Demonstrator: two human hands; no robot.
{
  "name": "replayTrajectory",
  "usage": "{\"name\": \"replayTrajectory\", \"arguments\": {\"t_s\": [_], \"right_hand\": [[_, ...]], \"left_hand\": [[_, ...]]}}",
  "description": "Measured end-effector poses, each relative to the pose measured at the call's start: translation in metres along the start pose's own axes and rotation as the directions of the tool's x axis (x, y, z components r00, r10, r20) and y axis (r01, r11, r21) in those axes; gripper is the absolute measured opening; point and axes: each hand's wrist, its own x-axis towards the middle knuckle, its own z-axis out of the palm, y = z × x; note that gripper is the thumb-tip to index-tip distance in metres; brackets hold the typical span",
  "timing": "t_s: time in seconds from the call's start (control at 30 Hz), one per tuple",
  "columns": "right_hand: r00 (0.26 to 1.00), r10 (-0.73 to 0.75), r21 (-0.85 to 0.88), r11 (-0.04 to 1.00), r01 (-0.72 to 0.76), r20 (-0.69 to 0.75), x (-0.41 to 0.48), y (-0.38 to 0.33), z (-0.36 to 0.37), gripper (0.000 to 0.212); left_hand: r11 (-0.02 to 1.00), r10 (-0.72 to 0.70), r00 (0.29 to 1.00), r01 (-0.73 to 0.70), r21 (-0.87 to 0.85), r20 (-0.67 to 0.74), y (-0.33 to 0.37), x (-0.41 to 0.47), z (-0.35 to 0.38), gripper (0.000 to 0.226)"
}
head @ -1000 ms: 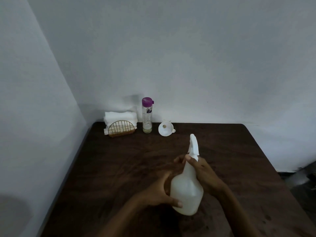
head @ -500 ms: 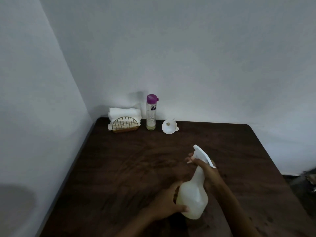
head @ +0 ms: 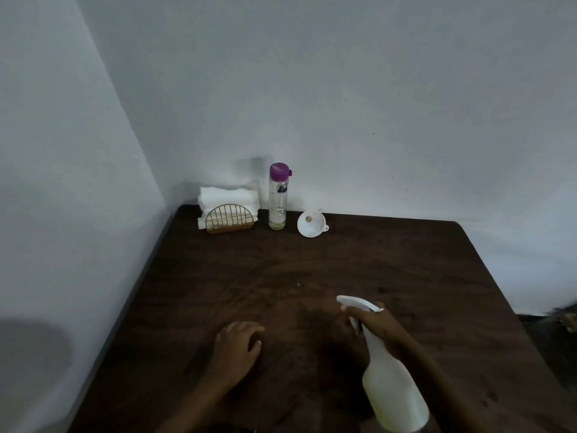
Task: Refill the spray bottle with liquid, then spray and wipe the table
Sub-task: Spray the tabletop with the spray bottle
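Note:
My right hand [head: 379, 328] grips the neck of the white spray bottle [head: 393, 392], fingers round the trigger. The bottle is lifted and tilted, its nozzle pointing left over the dark wooden table [head: 218, 276]. My left hand [head: 239, 342] hovers just above the table to the left, fingers loosely curled, holding nothing. A clear refill bottle with a purple cap [head: 278, 196] stands at the back, a little pale liquid at its bottom. A white funnel [head: 310, 225] lies beside it. Folded white cloths [head: 229, 198] sit in a gold wire holder [head: 229, 218] in the back left corner.
White walls close off the back and left sides of the table. The table's right edge drops to a dark floor with some clutter [head: 562, 320] at far right.
My left hand has let go of the bottle's body and moved left. My right hand has tilted the bottle, swinging the nozzle left and the base toward me.

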Motion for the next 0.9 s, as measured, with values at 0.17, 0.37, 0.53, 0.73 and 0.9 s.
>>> {"name": "replayTrajectory", "arguments": {"t_s": [0.17, 0.37, 0.53, 0.73, 0.9], "right_hand": [[0.992, 0.013, -0.079, 0.997, -0.003, 0.123, 0.003, 0.001, -0.001, 0.024], [0.994, 0.111, -0.123, 0.986, -0.111, -0.005, 0.012, 0.018, 0.01, 0.05], [0.991, 0.09, -0.175, 0.982, -0.073, 0.095, 0.001, 0.004, 0.006, 0.011], [0.971, 0.001, -0.279, 0.958, 0.068, 0.24, -0.006, 0.009, 0.01, 0.032], [0.988, 0.09, -0.38, 0.924, -0.036, 0.126, -0.002, 0.014, 0.022, 0.069]], "left_hand": [[1.0, -0.024, 0.999, 0.023, 0.009, 0.042, -0.008, -0.001, 0.004, 0.034], [0.999, -0.013, 0.999, 0.01, 0.048, 0.044, -0.007, -0.003, 0.006, 0.035], [0.999, -0.039, 0.999, 0.04, 0.028, -0.011, -0.013, -0.005, 0.004, 0.034], [0.995, -0.085, 0.996, 0.086, 0.05, -0.02, -0.018, -0.009, 0.0, 0.042], [0.988, -0.116, 0.993, 0.114, 0.101, 0.021, -0.018, -0.013, 0.0, 0.047]]}}
